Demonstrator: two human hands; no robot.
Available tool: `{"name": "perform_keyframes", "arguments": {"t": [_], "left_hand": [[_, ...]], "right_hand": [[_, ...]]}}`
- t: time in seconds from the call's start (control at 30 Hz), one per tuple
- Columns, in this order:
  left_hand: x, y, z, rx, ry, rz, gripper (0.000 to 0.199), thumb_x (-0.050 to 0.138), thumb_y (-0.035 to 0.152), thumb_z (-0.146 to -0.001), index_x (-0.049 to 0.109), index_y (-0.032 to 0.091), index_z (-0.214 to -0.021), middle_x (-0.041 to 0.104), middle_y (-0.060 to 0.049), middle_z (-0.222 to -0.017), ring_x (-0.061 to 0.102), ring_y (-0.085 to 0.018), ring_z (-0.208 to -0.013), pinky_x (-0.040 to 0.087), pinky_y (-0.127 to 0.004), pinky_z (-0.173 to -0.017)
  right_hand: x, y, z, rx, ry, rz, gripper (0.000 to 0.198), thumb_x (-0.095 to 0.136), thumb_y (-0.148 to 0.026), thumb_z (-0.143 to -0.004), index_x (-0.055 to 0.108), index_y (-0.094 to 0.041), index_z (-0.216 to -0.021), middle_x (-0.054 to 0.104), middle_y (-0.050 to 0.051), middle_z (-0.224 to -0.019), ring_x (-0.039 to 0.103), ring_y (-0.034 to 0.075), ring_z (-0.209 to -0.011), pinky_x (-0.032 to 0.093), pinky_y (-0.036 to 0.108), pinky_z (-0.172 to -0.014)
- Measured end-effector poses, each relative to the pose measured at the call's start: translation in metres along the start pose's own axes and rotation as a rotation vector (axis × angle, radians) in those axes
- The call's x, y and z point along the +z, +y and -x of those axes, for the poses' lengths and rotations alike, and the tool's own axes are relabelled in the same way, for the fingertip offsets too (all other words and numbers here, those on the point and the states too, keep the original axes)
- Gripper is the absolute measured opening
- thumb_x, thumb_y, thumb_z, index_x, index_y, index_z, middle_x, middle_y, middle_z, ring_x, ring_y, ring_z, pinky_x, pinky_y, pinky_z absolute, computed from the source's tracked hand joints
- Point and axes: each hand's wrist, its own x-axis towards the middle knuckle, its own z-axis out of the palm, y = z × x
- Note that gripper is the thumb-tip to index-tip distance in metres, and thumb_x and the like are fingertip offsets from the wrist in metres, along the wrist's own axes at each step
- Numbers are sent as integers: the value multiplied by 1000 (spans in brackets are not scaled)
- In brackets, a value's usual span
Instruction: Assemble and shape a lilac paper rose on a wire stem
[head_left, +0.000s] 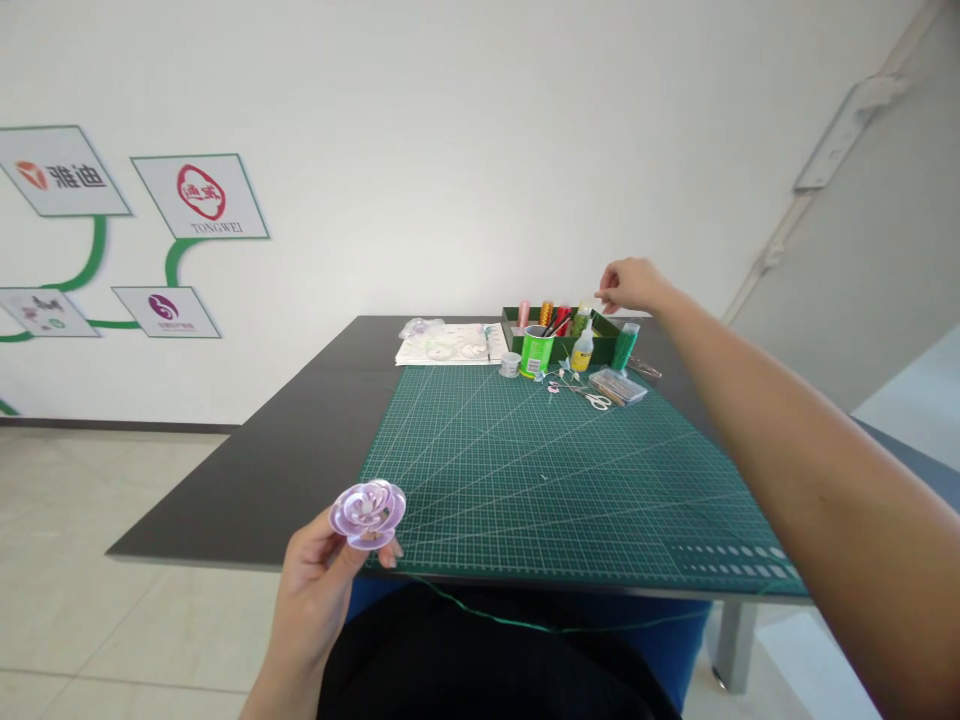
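Note:
My left hand [319, 575] holds a pale purple artificial flower [367, 515] with layered, glossy petals over the near left edge of the table. Its fingers are closed below the bloom, so the stem is mostly hidden. From near this hand a thin green strand [480, 612] sags across my lap toward the right. My right hand [634, 285] reaches far forward, over the right back part of a dark green box [606, 347]. Its fingertips are pinched together; what they hold, if anything, is too small to name. Coloured rolls, including a red one [562, 318], stand in the box.
A green cutting mat [487, 470] covers much of the black table [300, 420]. Near the box are a bright green can [535, 352], glue bottle [582, 350], green roll [625, 347], scissors [598, 402], clear case [619, 387] and white roll [509, 366]. White sheets [450, 345] lie behind the mat.

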Motion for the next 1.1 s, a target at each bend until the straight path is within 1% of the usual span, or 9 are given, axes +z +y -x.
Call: {"name": "perform_keyframes", "arguments": {"t": [0.13, 0.27, 0.4, 0.47, 0.57, 0.7, 0.83, 0.97, 1.1], "left_hand": [[2, -3, 0, -49, -25, 6, 25, 82, 39, -90, 80, 14, -84, 73, -7, -66, 71, -21, -62, 59, -30, -64], [7, -10, -4, -88, -65, 11, 27, 80, 40, -93, 79, 14, -85, 73, -7, -68, 70, -20, -64, 57, -29, -65], [14, -15, -12, -88, -109, -9, 27, 79, 41, -94, 80, 15, -88, 73, -5, -67, 67, -16, -60, 56, -26, -64], [18, -16, -15, -85, -126, -28, 28, 78, 43, -94, 80, 15, -90, 74, -5, -68, 67, -16, -60, 55, -25, -63], [22, -16, -21, -79, -125, -65, 35, 76, 48, -95, 79, 14, -89, 73, -6, -67, 66, -16, -59, 55, -26, -63], [28, -11, -30, -77, -131, -83, 40, 78, 53, -92, 77, 13, -88, 72, -6, -67, 64, -16, -58, 54, -27, -62], [31, -3, -38, -70, -159, -76, 39, 79, 53, -91, 76, 14, -86, 72, -5, -67, 64, -15, -58, 54, -27, -62], [34, 0, -43, -72, -182, -52, 41, 79, 54, -91, 76, 13, -85, 72, -6, -67, 64, -15, -58, 54, -27, -62], [34, -2, -46, -90, -194, -33, 47, 79, 60, -88, 76, 13, -85, 71, -7, -67, 62, -15, -56, 53, -28, -60]], "right_hand": [[7, 12, 8, 41, -27, 150, 28, 73, -13, -81, 78, -13, -109, 82, 15, -105, 75, 32, -111, 56, 41, -101], [18, 10, 21, 99, -28, 247, 67, 69, -19, -83, 58, -9, -149, 59, 30, -150, 52, 48, -143, 43, 69, -110], [24, -14, 43, 81, -125, 261, 56, 72, -28, -85, 69, -15, -139, 57, 28, -153, 36, 58, -150, 27, 88, -108], [24, -31, 62, -13, -191, 213, 51, 73, -32, -87, 73, -17, -136, 61, 25, -150, 41, 55, -149, 30, 82, -113], [24, -60, 106, -255, -274, 67, 60, 67, -45, -94, 65, -21, -149, 61, 14, -157, 55, 37, -144, 44, 51, -121], [31, -97, 180, -501, -353, -319, 64, 60, -61, -96, 71, -20, -143, 68, 15, -148, 64, 41, -135, 50, 57, -115], [56, -120, 234, -599, -373, -407, 63, 55, -58, -100, 67, -21, -150, 64, 16, -153, 61, 44, -139, 47, 64, -118], [103, -116, 246, -625, -435, -314, 68, 52, -49, -102, 55, -13, -160, 50, 21, -163, 52, 44, -148, 44, 64, -121], [146, -99, 230, -525, -429, -217, 78, 46, -54, -101, 50, -5, -161, 37, 25, -168, 36, 46, -156, 35, 68, -124]]}}
